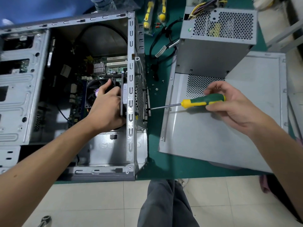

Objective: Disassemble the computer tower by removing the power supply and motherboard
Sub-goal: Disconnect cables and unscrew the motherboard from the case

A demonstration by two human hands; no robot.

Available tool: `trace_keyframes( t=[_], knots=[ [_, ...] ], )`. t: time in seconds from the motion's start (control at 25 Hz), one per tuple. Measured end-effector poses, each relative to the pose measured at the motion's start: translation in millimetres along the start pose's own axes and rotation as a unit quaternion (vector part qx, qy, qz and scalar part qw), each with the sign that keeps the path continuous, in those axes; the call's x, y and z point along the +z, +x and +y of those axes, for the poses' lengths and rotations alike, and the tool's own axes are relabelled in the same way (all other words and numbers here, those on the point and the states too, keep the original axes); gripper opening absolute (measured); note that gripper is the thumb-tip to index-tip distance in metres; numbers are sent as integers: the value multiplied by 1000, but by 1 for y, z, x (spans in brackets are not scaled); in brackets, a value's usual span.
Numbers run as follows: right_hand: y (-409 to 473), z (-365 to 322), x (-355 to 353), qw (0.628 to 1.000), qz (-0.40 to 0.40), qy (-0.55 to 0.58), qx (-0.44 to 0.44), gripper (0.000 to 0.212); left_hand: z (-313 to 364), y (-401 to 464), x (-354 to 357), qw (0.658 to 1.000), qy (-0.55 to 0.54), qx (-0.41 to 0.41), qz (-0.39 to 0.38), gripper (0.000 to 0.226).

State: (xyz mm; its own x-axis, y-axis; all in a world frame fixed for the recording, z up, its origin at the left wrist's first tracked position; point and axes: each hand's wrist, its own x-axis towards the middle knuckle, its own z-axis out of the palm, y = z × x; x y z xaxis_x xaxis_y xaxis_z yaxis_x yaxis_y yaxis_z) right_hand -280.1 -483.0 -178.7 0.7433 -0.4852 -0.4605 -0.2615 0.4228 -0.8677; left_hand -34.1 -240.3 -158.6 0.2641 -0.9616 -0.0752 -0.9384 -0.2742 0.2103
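Green mat bears opened grey tower, motherboard inside.

1 tower, 1 PSU, 1 side panel, 3 screwdrivers, 2 hands

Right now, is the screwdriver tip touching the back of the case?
Touching. The head view shows the screwdriver, gripped by the right hand, with its tip meeting a screw on the case's rear panel.

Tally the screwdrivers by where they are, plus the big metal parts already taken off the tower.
Screwdriver gripped by the right hand: 1
Yellow-handled screwdrivers lying on the green mat: 2
Power supply, out of the case: 1
Side panel: 1
Total: 5
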Motion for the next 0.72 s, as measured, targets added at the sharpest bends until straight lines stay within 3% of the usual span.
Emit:
trace_keyframes(
  t=[0.12,0.2,0.28,0.36,0.4,0.48,0.56,0.64,0.72],
  knots=[
    [1,0,1,994,20,-110,19,17,0,0,0,1000,0,-1,5,21],
    [3,2,3,980,49,-193,31,25,0,0,0,1000,-1,0,6,27],
    [2,0,2,993,45,-113,4,13,2,1,0,1000,-3,5,6,31],
    [0,-3,-2,1000,0,-18,-14,34,2,1,0,1000,3,4,4,25],
    [-2,-3,-2,1000,-10,-4,-14,31,2,1,0,1000,3,4,2,23],
    [0,-3,0,996,13,-83,19,8,1,2,1,1000,-1,3,4,21],
    [2,0,4,981,42,-186,33,23,1,2,0,1000,1,3,5,20],
    [3,-1,4,992,46,-116,11,12,-1,2,1,1000,6,5,2,20],
    [3,-1,-2,1000,8,-12,-5,35,-1,2,1,1000,10,3,-3,22]
  ],
)
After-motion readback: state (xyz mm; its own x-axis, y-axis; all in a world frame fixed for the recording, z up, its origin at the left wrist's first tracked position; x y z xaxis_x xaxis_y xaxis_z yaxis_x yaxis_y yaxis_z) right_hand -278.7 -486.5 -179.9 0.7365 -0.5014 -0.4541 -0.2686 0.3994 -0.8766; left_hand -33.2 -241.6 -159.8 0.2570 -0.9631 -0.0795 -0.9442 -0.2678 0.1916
